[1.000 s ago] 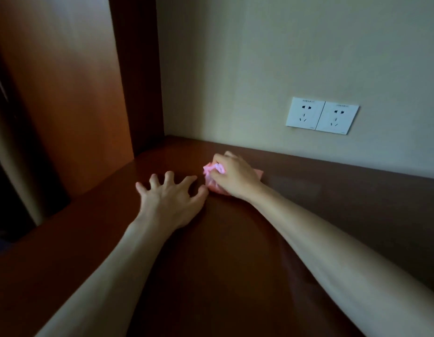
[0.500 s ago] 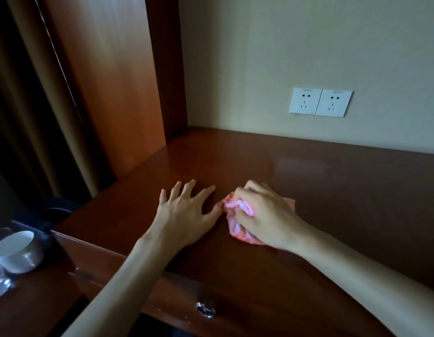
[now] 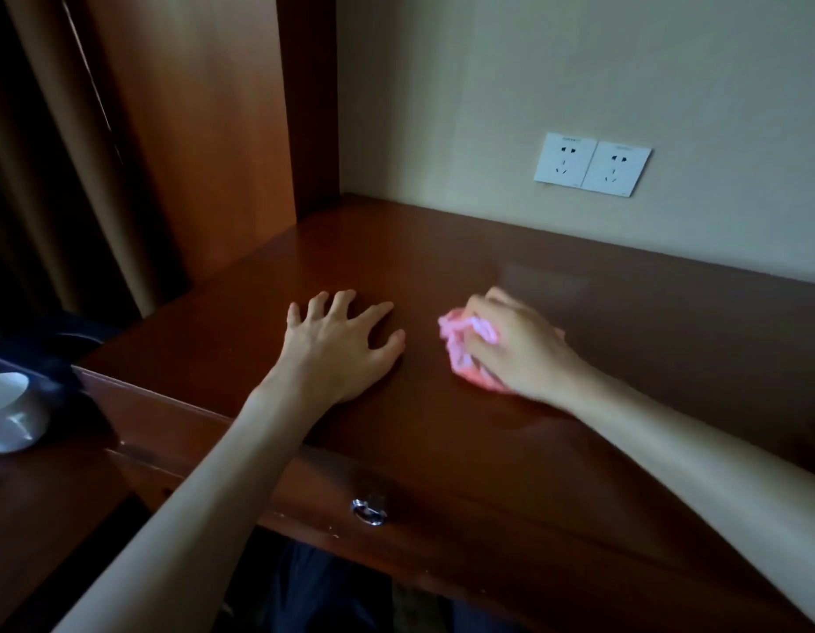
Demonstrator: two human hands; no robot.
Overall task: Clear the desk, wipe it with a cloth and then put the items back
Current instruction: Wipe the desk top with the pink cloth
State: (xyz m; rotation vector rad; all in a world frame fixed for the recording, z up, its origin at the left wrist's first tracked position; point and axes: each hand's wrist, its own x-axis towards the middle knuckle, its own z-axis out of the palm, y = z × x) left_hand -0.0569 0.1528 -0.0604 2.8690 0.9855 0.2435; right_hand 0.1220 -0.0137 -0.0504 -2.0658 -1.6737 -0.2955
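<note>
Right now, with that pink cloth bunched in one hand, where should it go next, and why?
Probably sweep the pink cloth rightward: the right hand grips it near the desk's middle, the left hand rests flat beside it, and bare wood stretches right.

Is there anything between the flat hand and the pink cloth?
No. In the head view only bare dark brown wooden desk lies between the flat left hand and the crumpled pink cloth gripped by the right hand.

A bunched pink cloth (image 3: 465, 347) is gripped under the right hand (image 3: 517, 347) on the desk (image 3: 442, 440), well apart from the spread fingers (image 3: 341, 301) of the left hand (image 3: 339, 342), which is laid flat.
</note>
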